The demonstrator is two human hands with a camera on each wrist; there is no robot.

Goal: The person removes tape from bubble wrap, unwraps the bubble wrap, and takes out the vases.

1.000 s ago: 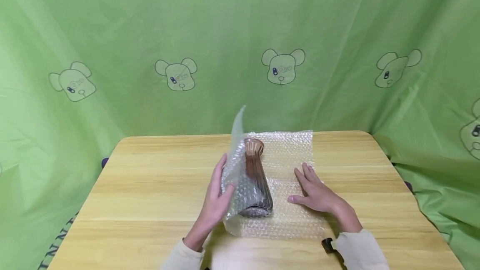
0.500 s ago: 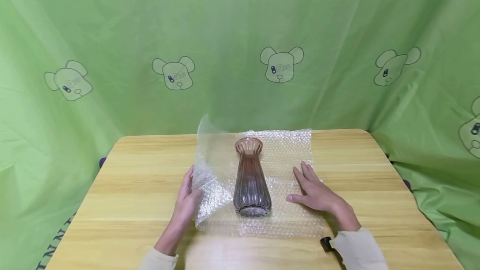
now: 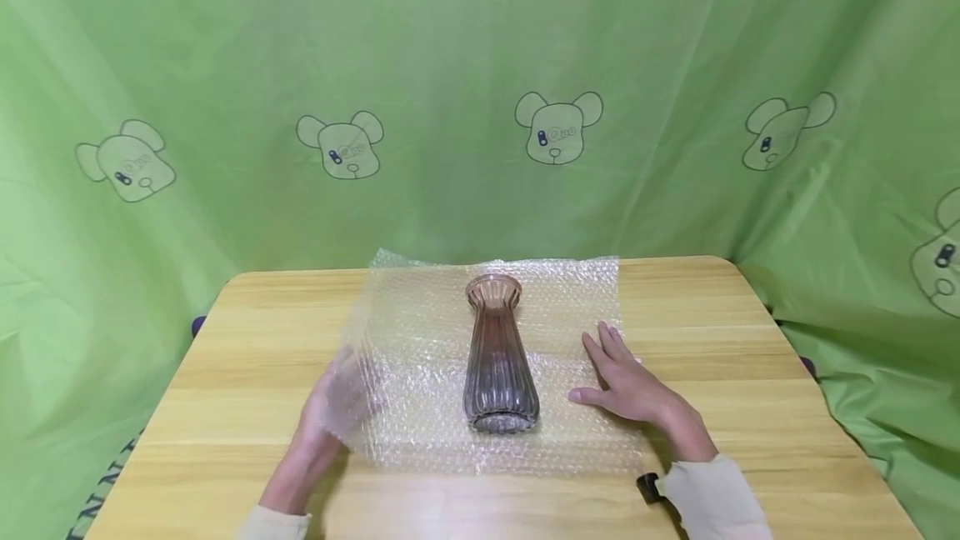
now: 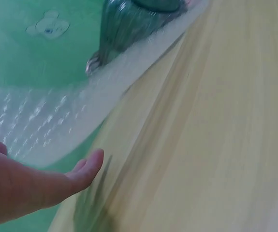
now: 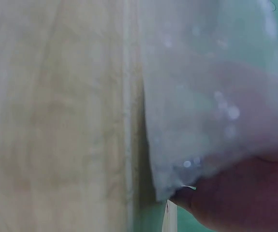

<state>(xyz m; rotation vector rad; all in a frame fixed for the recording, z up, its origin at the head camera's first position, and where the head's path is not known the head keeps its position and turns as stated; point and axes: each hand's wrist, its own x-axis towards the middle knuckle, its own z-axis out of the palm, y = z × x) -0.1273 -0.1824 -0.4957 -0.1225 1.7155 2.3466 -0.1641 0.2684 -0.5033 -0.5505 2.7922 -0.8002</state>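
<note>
A ribbed glass vase [image 3: 501, 365], pinkish at its flared mouth and smoky grey toward the base, lies on its side on a sheet of clear bubble wrap [image 3: 420, 415]. Its mouth points toward the far edge. My left hand [image 3: 330, 407] shows through the sheet's raised left side, which drapes over the fingers. In the left wrist view the thumb [image 4: 85, 171] stands out straight, apart from the sheet. At the right edge, my right hand [image 3: 626, 382] rests with spread fingers on the wrap. The right wrist view shows a wrap corner [image 5: 172, 174] overlapping that hand.
The sheet and vase are on a wooden table [image 3: 750, 407] with rounded far corners. A green curtain [image 3: 450, 48] printed with bear heads hangs behind it and along both sides. A small black device [image 3: 648, 488] sits at the right sleeve.
My left hand has moved left and unfolded the bubble wrap off the vase, from gripping its edge to lying beneath it. The vase is now uncovered. My right hand has stayed in place.
</note>
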